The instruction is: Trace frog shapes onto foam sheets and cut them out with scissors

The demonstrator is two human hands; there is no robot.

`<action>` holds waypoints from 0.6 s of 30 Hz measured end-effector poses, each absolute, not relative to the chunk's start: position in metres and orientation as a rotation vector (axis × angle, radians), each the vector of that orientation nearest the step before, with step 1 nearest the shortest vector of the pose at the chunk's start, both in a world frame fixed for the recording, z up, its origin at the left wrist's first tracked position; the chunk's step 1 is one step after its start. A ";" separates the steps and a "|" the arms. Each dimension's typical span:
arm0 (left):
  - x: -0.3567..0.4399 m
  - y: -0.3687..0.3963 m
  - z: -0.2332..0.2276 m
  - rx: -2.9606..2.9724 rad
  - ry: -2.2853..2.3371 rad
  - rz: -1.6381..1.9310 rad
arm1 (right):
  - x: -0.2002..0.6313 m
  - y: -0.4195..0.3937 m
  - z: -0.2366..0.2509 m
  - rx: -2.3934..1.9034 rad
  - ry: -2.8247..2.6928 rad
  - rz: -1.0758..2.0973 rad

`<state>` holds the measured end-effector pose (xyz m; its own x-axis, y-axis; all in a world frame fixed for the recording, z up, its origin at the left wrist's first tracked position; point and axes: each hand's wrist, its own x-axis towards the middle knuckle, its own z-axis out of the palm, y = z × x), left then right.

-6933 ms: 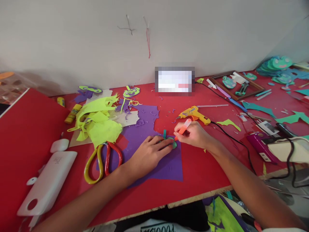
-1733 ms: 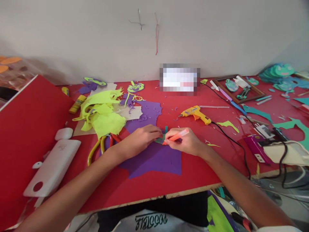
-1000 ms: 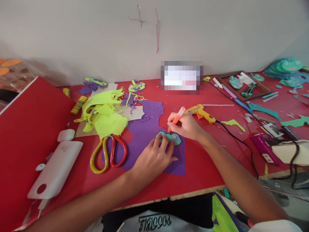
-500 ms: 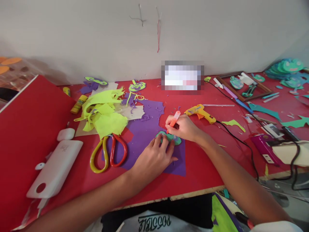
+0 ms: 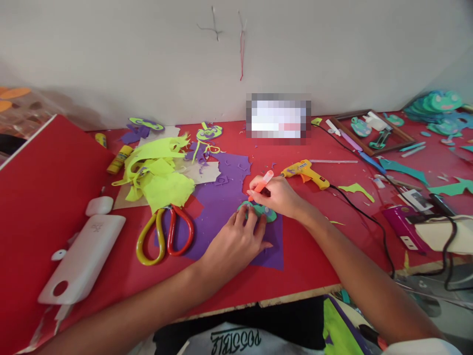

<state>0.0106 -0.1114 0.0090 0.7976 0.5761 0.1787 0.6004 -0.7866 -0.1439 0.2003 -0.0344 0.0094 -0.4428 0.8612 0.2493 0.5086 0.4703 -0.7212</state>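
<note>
Grips an orange marker [image 5: 263,182] in the right hand [image 5: 279,196], pinched between thumb and fingers, tilted, with the paler end up and the tip down by the far edge of a green cutout [image 5: 269,213]. Cannot tell contact between tip and cutout for certain. Rests the fingers of the left hand [image 5: 238,236] on the same cutout, spread and palm down, hiding part of it, with the thumb out over a purple sheet [image 5: 221,202]. Has the cutout lying on that sheet, near its right side.

Has scissors [image 5: 160,231] beyond the left forearm, with one yellow and one red handle, the blades out of sight beneath yellow-green scraps [image 5: 168,190]. Has a yellow glue gun [image 5: 301,170] just past the right hand, trailing a black cord to the right.

Farther left, has a white power bank [image 5: 84,256] on the red table [image 5: 314,266], with a small white case [image 5: 99,206] just beside its far end. Farther right, has a wooden frame [image 5: 393,147] with teal pieces inside, then a stack of teal cutouts [image 5: 430,106] near the wall and, closer in, a magenta box [image 5: 401,227]. Straight ahead, faces a pixelated screen [image 5: 277,118] before a grey wall [image 5: 111,49].
</note>
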 end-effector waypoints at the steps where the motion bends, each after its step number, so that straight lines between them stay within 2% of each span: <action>1: 0.011 -0.111 0.009 -2.792 -0.920 -0.189 | 0.200 -0.034 0.009 -1.126 -2.112 0.757; 18: 0.012 -0.112 0.007 -2.784 -0.926 -0.167 | 0.190 -0.036 0.006 -1.150 -2.111 0.697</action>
